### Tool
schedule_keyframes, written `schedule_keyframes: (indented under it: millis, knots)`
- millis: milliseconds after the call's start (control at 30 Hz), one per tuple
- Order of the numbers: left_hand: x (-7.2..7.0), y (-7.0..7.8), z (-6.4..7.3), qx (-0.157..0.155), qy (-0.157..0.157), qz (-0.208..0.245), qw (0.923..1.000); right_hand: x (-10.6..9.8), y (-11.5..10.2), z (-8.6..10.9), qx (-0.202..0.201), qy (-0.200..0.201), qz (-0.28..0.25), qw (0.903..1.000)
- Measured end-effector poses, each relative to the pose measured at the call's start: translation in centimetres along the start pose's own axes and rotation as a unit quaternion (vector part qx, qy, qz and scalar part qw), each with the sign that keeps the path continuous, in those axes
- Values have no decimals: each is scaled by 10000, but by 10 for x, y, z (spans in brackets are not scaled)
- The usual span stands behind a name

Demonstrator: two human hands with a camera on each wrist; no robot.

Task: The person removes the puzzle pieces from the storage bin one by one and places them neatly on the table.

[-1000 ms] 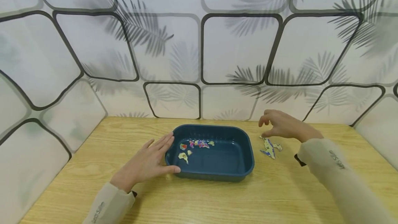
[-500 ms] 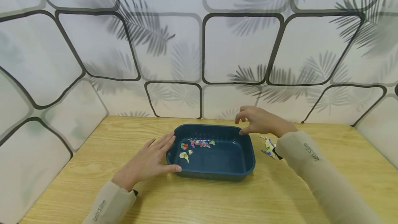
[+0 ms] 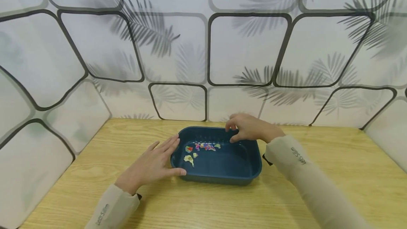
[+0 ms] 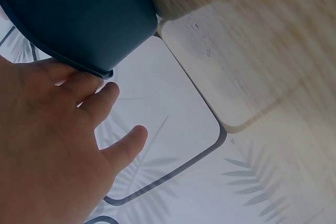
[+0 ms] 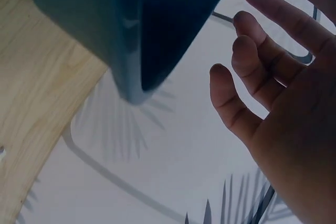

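Note:
A dark blue rectangular basin [image 3: 219, 180] stands on the table. Several small, colourful, irregular flat pieces [image 3: 208, 147] lie inside it, grouped towards its left and back. My left hand [image 3: 151, 167] rests on the basin's left end, fingers straight along the rim and thumb at the front edge. My right hand [image 3: 249, 128] hovers over the back right of the basin. Its fingers are loosely bent, thumb apart from the forefinger, and I see nothing between them. In the right wrist view, the fingers [image 5: 231, 98] are beside the basin's rim [image 5: 131, 77], holding nothing visible.
The table is light wood grain [image 3: 190, 204]. White panels [image 3: 178, 105] with dark outlines and leaf prints rise at its back and sides. My right sleeve [image 3: 299, 165] covers the tabletop right of the basin.
My right hand has moved left from above some flat pieces on the table to over the basin. Those pieces are now hidden behind my right arm. The left hand stays put.

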State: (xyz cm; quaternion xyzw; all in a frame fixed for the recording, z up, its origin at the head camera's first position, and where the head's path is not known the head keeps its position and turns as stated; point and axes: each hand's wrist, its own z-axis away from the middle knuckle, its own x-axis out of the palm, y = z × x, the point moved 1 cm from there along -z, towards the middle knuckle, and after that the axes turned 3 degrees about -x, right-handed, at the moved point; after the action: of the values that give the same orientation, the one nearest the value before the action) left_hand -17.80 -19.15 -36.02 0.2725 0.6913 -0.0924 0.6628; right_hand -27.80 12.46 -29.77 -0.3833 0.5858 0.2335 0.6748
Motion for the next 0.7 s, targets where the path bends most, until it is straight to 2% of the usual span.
schedule_keyframes:
  millis: [267, 500, 700]
  knots:
    - [2, -1, 1, -14, 1, -43, 10000, 11, -4, -9, 13, -151, -63, 9999]
    - [2, -1, 2, -13, 1, -44, 10000, 4, -13, -17, 242, -677, -63, 9974]
    - [1, 0, 0, -30, -14, 24, 10000, -1, -22, -30, 524, -1183, -230, 9913]
